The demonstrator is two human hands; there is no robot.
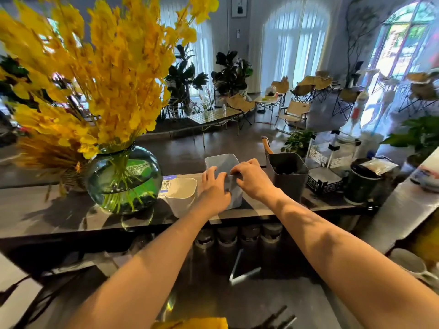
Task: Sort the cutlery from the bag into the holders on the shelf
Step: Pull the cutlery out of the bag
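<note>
Holder-positioning step, as judged: the left hand and right hand gripped the near rim of the grey holder, which stood on the shelf between the white holder and the dark holder; cutlery and bag went unseen, so fetching them probably came next.

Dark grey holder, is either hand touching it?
No, both the left hand and right hand are on the clear holder beside it.

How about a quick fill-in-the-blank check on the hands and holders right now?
The left hand and right hand both grip the pale grey holder, the ___ of three holders on the shelf.
The white holder stands to its ___.
The dark holder stands to its ___.
Missing words: middle, left, right.
</note>
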